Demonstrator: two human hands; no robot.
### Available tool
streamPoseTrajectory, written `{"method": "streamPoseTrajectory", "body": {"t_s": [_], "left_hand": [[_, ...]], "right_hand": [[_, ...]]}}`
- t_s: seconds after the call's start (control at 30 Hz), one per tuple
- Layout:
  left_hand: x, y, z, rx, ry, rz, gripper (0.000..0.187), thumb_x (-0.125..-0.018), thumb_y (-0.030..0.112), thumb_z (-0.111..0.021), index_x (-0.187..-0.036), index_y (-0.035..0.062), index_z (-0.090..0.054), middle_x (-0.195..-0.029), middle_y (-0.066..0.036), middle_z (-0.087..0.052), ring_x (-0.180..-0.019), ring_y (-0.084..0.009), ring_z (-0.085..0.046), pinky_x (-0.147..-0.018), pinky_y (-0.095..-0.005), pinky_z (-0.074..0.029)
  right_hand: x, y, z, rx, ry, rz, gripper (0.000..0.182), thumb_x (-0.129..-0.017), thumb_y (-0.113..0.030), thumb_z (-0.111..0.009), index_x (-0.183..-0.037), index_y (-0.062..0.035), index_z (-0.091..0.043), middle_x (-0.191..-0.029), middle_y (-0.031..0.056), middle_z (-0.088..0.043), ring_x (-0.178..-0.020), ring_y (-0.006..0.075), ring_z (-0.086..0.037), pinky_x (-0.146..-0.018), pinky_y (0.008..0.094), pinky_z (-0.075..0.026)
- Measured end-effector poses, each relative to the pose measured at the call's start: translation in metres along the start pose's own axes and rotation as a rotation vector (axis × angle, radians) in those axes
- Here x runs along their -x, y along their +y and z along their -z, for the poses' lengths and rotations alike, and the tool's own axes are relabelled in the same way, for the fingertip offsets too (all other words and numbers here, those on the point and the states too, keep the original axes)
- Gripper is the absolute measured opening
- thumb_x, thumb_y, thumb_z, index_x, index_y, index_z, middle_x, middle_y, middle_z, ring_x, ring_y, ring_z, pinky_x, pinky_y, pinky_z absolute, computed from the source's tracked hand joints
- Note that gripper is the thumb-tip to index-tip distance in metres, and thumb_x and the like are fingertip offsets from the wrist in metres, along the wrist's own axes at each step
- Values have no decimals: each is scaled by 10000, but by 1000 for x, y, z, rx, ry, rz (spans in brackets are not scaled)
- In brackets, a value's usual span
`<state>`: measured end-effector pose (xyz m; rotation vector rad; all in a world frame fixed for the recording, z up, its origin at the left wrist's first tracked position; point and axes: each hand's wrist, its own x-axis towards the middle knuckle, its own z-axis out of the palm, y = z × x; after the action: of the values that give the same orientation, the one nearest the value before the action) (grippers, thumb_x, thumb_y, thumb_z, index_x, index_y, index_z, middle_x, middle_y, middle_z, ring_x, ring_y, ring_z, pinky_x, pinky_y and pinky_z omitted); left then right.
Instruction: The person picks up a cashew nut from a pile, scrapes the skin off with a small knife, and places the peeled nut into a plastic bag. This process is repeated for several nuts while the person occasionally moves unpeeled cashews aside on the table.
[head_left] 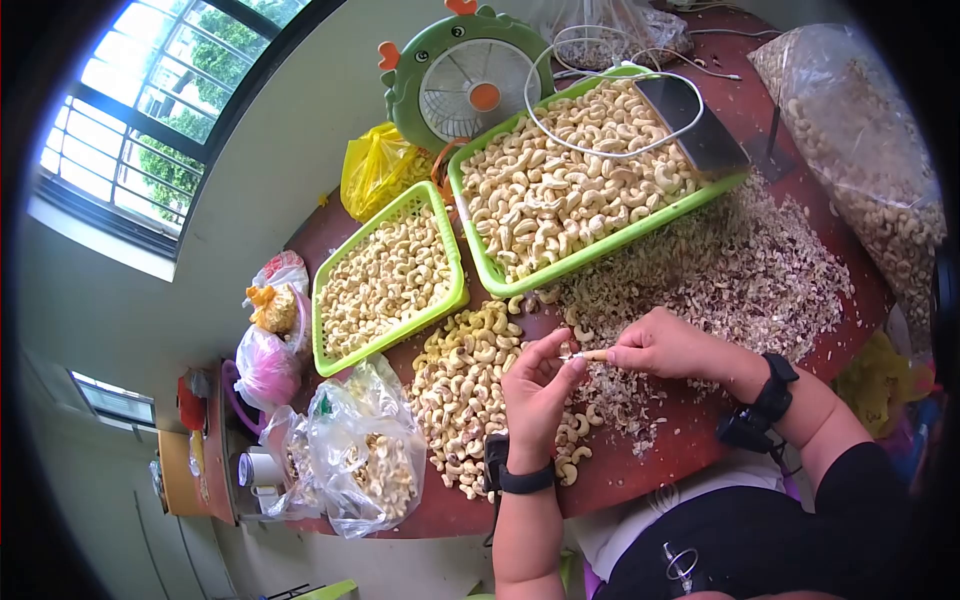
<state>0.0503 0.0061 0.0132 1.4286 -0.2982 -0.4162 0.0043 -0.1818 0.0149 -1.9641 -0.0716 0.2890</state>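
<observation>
My left hand (538, 398) is pinched at the fingertips around a small pale piece, apparently a cashew, mostly hidden by the thumb and fingers. From the other side, my right hand (665, 345) grips a slim tan-handled tool (597, 355), which looks like a small knife; its tip meets the left fingertips. Under and beside the left hand lies a loose pile of cashews (460, 400), some yellowish, some with brown skin left on. Below the right hand spreads a heap of flaky skins (720, 280).
Cashews fill a large green tray (590, 265) and a smaller green basket (388, 335). A phone (690, 125) with a white cable rests on the large tray. Around stand a green fan (465, 85), a yellow bag (380, 170), clear bags (365, 450), a big nut sack (860, 150) and a mug (260, 468).
</observation>
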Motion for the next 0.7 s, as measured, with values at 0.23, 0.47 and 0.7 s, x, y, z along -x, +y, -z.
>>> {"method": "streamPoseTrajectory", "body": {"t_s": [0.23, 0.47, 0.7], "left_hand": [[3, 6, -2, 196, -28, 57, 350, -718, -70, -596, -1056, -46, -507, -934, -69, -555, -802, -111, -561, -684, -217, -489], [3, 0, 3, 214, -84, 41, 390, -705, -83, -597, -1081, -31, -504, -973, -82, -556, -842, -118, -554, -697, -223, -489], [2, 1, 7, 141, -73, 105, 361, -699, -46, -608, -1048, -51, -514, -894, -103, -585, -721, -128, -580, -599, -227, -489]], "right_hand": [[1, 0, -1, -2, -7, -25, 332, -788, -338, -543, -709, -22, -608, -509, 46, -491, -465, 82, -423, -448, 273, -362], [1, 0, -1, 3, -12, 30, 327, -775, -340, -553, -730, -22, -612, -507, 71, -488, -458, 100, -424, -452, 286, -367], [-1, 3, -3, 44, 37, 21, 364, -758, -375, -565, -693, -20, -610, -487, 80, -478, -434, 120, -423, -443, 292, -365]]}}
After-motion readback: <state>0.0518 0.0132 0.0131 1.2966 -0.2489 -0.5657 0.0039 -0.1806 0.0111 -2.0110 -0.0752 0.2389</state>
